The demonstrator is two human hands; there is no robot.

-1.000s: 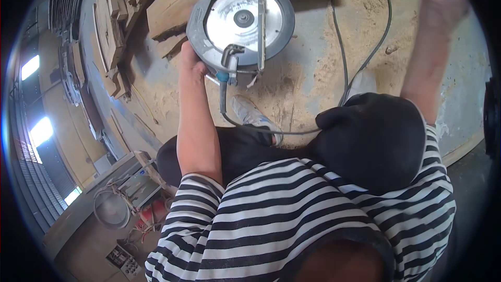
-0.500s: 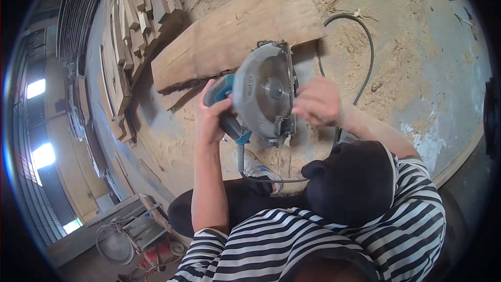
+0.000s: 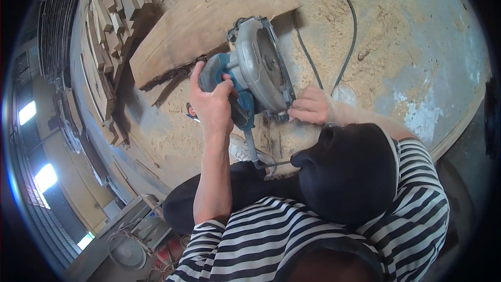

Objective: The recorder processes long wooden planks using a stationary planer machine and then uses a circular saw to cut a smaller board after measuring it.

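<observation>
My left hand (image 3: 211, 102) is wrapped tight around the blue handle of the circular saw (image 3: 255, 70), which sits tipped on its side at center frame, grey blade guard facing up. My right hand (image 3: 312, 107) rests just right of it, fingers curled against the lower edge of the saw's base plate; I cannot tell whether they grip it. The saw's front overlaps the wooden plank (image 3: 209, 15) in the upper middle. Its black cord (image 3: 344, 36) loops across the sawdust-covered floor (image 3: 417, 47) at upper right.
</observation>
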